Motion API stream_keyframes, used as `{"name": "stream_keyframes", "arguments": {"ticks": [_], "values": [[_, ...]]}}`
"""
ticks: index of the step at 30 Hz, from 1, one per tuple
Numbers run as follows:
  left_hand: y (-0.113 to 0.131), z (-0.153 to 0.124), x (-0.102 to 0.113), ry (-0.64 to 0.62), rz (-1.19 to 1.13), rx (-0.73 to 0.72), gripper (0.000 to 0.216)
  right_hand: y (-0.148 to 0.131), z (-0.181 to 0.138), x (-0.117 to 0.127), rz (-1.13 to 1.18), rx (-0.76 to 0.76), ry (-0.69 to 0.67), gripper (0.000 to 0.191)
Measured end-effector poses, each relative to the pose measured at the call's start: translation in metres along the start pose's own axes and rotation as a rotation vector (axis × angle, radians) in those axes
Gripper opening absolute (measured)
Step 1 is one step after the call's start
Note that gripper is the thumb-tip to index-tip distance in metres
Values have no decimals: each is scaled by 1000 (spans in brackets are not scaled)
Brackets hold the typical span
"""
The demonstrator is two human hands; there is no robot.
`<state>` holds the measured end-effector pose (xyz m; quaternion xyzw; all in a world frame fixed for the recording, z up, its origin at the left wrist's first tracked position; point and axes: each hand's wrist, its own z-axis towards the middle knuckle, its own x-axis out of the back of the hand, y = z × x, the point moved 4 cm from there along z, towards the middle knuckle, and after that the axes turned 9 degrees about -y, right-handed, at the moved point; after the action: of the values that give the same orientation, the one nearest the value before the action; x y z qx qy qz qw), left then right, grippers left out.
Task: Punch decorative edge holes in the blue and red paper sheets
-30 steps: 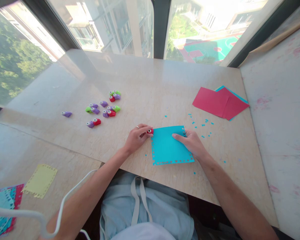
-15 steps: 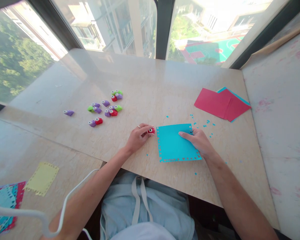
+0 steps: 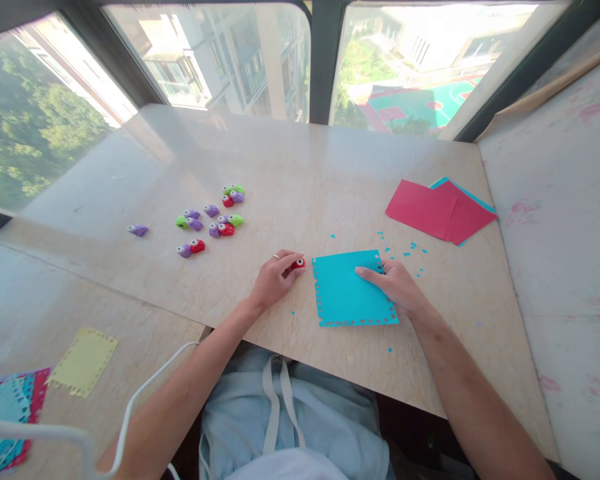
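Here, left hand (image 3: 275,280) grip pinched on red punch (image 3: 299,264), right hand (image 3: 397,287) flat, unclenched, on blue paper (image 3: 347,293).

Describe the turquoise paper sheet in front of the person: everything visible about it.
The turquoise paper sheet is a thin, roughly square piece of plain coloured paper lying flat on the marble tabletop, slightly turned. Rows of small punched holes border its left and bottom edges; the other edges are harder to read. The right hand rests on its right part, fingers pressing it down. The left hand holds a small red punch just off its upper left corner, seemingly not touching. Tiny turquoise scraps lie scattered nearby.
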<state>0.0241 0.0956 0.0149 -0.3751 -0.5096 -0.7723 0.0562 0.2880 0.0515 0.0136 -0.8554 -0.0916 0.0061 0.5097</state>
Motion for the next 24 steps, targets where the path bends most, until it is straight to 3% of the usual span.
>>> {"name": "stream_keyframes", "arguments": {"ticks": [13,19,21,24], "values": [[6,-4,4,45,-54,36,26,-4,-2,-2,-46,10,-78,39],[28,-28,12,237,-29,-150,19,-3,-2,-1,-78,29,-132,38],[39,-36,11,233,-25,-162,21,0,-1,0,-109,21,-161,38],[51,-41,3,143,-63,-35,23,2,0,2,-151,8,-211,38]]}}
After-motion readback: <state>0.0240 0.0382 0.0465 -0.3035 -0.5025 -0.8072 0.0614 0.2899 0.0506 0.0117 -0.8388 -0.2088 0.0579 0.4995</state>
